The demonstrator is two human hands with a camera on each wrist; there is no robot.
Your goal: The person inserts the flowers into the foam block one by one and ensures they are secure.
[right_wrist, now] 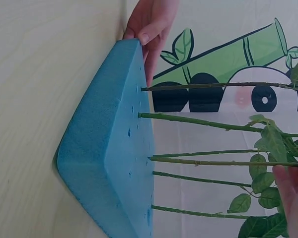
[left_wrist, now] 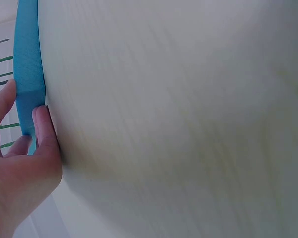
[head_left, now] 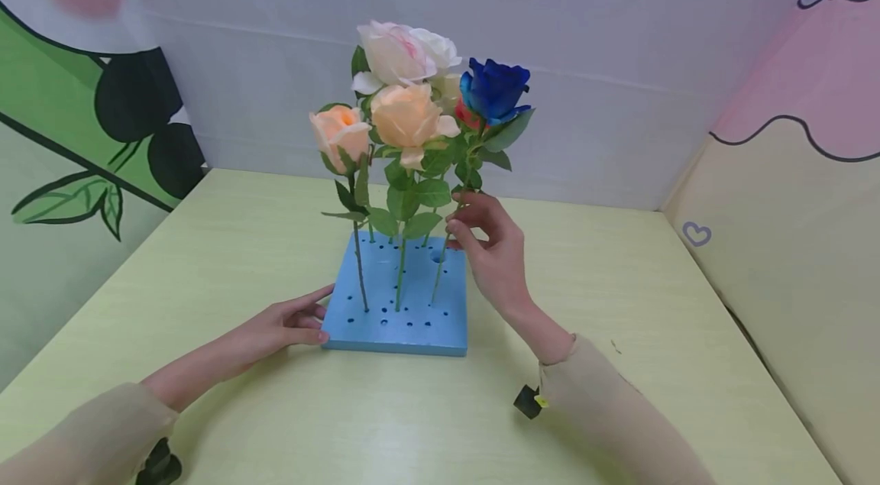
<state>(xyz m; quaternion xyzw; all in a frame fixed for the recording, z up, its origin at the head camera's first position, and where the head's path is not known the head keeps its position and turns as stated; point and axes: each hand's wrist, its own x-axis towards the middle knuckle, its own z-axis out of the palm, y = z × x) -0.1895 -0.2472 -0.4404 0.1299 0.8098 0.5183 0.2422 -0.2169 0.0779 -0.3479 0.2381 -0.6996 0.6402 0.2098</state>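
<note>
A blue foam block [head_left: 426,332] with many small holes lies on the table, several artificial roses standing upright in it. My left hand [head_left: 285,328] grips the block's left edge, with the thumb near the front corner; the left wrist view shows the fingers [left_wrist: 45,131] against its side. My right hand [head_left: 491,248] pinches the stem of a blue rose [head_left: 496,92] between thumb and fingertips, below its leaves. That stem [right_wrist: 213,162] meets the block's top in the right wrist view. A peach rose [head_left: 406,118] and a smaller peach rose [head_left: 340,135] stand to its left.
Behind them are pale pink-white roses [head_left: 395,53] and a mostly hidden red rose [head_left: 466,115]. The light wooden table [head_left: 619,279] meets a white back wall [head_left: 584,141] and printed side panels [head_left: 791,187]. A larger round hole [head_left: 438,257] shows toward the block's back right.
</note>
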